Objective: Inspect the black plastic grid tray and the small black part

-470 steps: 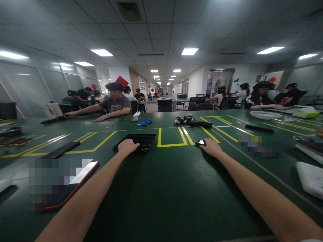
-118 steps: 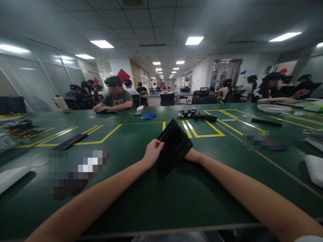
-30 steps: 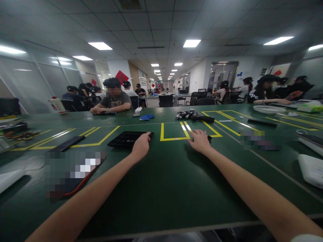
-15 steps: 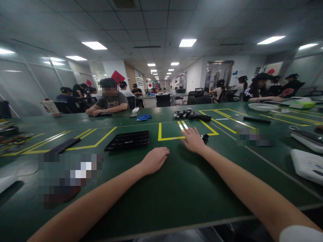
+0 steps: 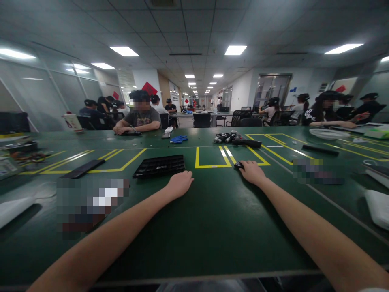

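Observation:
A black rectangular plastic tray (image 5: 159, 165), with a grid of ribs and a small pale mark, lies on the green table left of centre. My left hand (image 5: 180, 183) is just off its near right corner, fingers loosely bent and nothing visible in them. Whether it touches the tray is hard to tell. Farther right, my right hand (image 5: 253, 172) is closed round a small black object (image 5: 238, 165) at the yellow tape. Only the left end of that object shows; its kind is hidden by my fingers.
On the green table (image 5: 194, 235) lie a dark bar (image 5: 83, 168), a blue glove (image 5: 178, 139), bundled cables (image 5: 225, 137), a black cylinder (image 5: 247, 143) and a white device (image 5: 378, 207). A person (image 5: 141, 115) sits across the table. Yellow tape (image 5: 212, 166) marks areas.
Earlier both my hands held the tray up; it now lies on the table. My left hand has let go of it. My right hand, spread half a second ago, has closed on the small black object.

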Demonstrator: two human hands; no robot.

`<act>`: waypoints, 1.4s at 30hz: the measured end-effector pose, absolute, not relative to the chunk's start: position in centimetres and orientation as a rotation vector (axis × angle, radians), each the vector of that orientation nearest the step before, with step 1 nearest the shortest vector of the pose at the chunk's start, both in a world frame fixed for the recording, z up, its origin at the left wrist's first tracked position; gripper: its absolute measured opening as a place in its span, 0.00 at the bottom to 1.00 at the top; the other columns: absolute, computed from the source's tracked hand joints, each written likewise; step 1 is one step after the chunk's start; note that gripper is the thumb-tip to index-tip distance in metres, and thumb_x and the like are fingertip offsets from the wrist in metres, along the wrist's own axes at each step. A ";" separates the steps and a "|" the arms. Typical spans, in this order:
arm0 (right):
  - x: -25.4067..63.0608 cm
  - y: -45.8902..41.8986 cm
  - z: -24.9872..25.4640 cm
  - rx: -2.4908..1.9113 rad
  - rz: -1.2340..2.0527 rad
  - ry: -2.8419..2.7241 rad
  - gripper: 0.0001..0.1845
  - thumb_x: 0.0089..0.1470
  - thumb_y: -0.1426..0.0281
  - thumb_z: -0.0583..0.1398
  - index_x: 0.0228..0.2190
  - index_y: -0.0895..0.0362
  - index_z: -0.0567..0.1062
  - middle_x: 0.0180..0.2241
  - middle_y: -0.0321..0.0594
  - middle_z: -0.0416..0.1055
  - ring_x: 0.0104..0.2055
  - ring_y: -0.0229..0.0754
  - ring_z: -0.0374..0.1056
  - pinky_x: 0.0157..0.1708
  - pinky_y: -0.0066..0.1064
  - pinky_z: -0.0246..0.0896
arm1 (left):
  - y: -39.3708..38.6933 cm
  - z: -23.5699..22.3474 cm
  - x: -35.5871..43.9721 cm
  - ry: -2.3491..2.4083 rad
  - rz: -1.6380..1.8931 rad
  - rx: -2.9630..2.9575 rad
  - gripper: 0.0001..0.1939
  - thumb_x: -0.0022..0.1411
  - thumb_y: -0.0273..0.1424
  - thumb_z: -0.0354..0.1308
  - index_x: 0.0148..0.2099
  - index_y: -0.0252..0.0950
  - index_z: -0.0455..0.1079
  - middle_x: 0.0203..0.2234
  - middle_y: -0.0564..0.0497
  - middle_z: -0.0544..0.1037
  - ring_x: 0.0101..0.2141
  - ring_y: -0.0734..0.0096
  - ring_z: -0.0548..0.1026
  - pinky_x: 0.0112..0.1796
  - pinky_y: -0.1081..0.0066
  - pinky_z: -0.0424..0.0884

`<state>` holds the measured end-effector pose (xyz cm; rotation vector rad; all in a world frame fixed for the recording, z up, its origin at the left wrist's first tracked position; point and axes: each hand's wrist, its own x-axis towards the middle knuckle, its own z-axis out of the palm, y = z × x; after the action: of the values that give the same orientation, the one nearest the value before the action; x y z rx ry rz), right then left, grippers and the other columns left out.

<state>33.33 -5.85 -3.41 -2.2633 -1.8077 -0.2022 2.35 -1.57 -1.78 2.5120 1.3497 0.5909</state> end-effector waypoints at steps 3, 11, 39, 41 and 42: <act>33.4 -5.9 -3.4 -2.258 -0.199 -1.804 0.22 0.56 0.65 0.48 0.51 0.59 0.65 0.49 0.53 0.66 0.51 0.55 0.58 0.45 0.41 0.56 | -0.9 -1.1 1.7 1.336 0.689 2.386 0.04 0.52 0.30 0.56 0.27 0.36 0.65 0.27 0.47 0.72 0.32 0.62 0.71 0.36 0.67 0.67; 33.3 -5.9 -3.7 -2.235 -0.233 -1.783 0.21 0.55 0.66 0.49 0.49 0.59 0.66 0.48 0.54 0.66 0.50 0.57 0.58 0.44 0.42 0.57 | 3.5 2.7 -2.8 1.499 1.086 1.688 0.04 0.49 0.24 0.47 0.25 0.36 0.59 0.16 0.55 0.61 0.16 0.75 0.62 0.16 0.77 0.57; 33.1 -5.3 -3.8 -2.158 -0.033 -1.508 0.31 0.49 0.69 0.57 0.54 0.67 0.60 0.51 0.60 0.64 0.56 0.61 0.54 0.52 0.51 0.51 | 7.1 1.9 -5.8 1.987 0.224 2.341 0.15 0.48 0.42 0.58 0.28 0.32 0.72 0.32 0.37 0.78 0.40 0.50 0.74 0.36 0.67 0.67; 31.9 -5.2 -3.8 -2.090 0.035 -1.496 0.32 0.47 0.70 0.59 0.53 0.66 0.60 0.48 0.56 0.66 0.54 0.57 0.57 0.52 0.46 0.54 | 6.1 1.4 -5.1 1.909 0.302 2.387 0.16 0.50 0.41 0.57 0.31 0.31 0.72 0.34 0.37 0.77 0.40 0.51 0.74 0.36 0.67 0.66; 31.0 -5.1 -3.8 -2.054 0.063 -1.509 0.32 0.47 0.70 0.59 0.53 0.65 0.61 0.47 0.53 0.68 0.53 0.53 0.59 0.52 0.42 0.56 | 5.6 1.1 -4.5 1.855 0.352 2.409 0.17 0.51 0.41 0.56 0.33 0.31 0.72 0.36 0.37 0.76 0.40 0.53 0.73 0.36 0.67 0.66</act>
<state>31.00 -5.13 -3.81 -2.0541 -1.5094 0.0631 -4.47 5.57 1.13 2.4093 1.8555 0.3520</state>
